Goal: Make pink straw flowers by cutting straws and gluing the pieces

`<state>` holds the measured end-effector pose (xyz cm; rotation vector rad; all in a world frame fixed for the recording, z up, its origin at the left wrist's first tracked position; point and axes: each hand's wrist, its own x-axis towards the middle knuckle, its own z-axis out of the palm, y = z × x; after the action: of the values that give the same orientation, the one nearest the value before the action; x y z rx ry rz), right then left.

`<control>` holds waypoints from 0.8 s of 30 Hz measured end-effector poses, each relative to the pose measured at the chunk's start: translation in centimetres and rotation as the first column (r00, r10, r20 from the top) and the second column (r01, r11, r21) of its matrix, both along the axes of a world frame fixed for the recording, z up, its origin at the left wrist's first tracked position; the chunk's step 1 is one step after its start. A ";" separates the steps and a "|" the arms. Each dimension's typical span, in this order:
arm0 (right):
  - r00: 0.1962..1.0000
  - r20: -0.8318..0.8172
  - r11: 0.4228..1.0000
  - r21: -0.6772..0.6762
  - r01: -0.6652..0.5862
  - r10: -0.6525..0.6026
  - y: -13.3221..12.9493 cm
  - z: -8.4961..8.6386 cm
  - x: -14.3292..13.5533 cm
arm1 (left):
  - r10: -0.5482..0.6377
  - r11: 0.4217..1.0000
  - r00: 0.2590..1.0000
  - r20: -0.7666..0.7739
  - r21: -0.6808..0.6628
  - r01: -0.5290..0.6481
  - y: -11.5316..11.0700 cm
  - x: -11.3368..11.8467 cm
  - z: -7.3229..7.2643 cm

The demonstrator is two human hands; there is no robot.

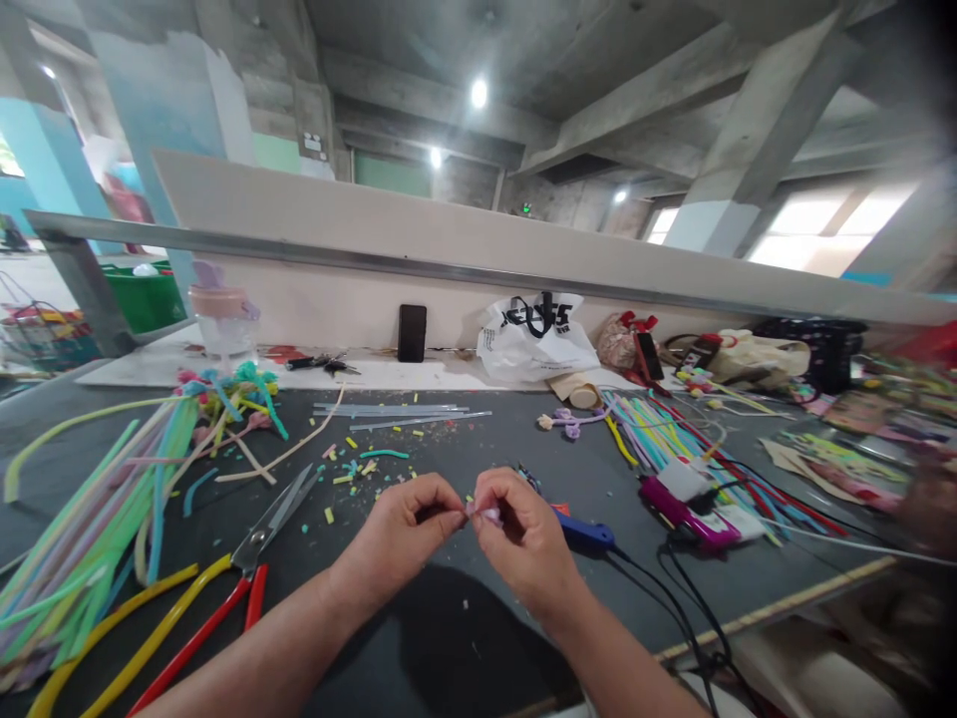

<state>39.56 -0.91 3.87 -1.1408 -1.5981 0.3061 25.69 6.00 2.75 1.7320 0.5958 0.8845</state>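
Note:
My left hand [404,534] and my right hand [519,538] meet over the middle of the dark table, both closed in a pinch. Between the right fingers shows a small lilac piece [491,515], probably fuzzy stem, mostly hidden by the fingers. The left fingertips touch its near end; what exactly they grip is too small to tell. Left of my left hand, scissors [258,538] with red and yellow handles lie with blades partly apart. Just beyond my right hand lies a blue-handled tool [587,532] with a cord. Cut yellow and teal bits [359,469] are scattered ahead of my hands.
Fuzzy stems in a bundle [90,548] cover the left side; more stems [665,429] lie right. Clear sticks [404,410], a phone [413,333], a white bag [534,339] and a lidded cup [224,319] line the back. A magenta corded device [688,519] sits at right, cables trailing off the edge.

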 end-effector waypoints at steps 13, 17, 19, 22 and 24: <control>0.997 -0.066 0.996 -0.078 -0.044 0.039 0.1 -0.1 0.1 | -0.100 0.974 0.987 0.123 -0.189 0.123 0.0 -0.3 0.8; 1.000 -0.012 0.998 -0.058 -0.022 0.021 -0.2 0.3 -0.1 | -0.098 0.983 0.990 0.105 -0.147 0.112 0.1 -0.3 0.4; 1.000 -0.010 0.998 -0.066 -0.008 0.007 -0.2 0.4 -0.2 | -0.098 0.985 0.992 0.085 -0.132 0.108 0.1 -0.3 0.2; 0.999 -0.050 0.995 -0.100 0.010 -0.015 0.0 0.4 -0.3 | -0.102 0.988 0.993 0.066 -0.112 0.109 0.1 -0.3 -0.1; 0.995 -0.090 0.992 -0.128 0.019 -0.030 0.2 0.1 -0.4 | -0.095 0.991 0.994 0.044 -0.092 0.099 0.2 -0.2 -0.3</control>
<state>39.12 -0.71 3.99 -1.2253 -1.5002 0.4435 25.49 6.16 2.42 1.6410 0.5143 0.8081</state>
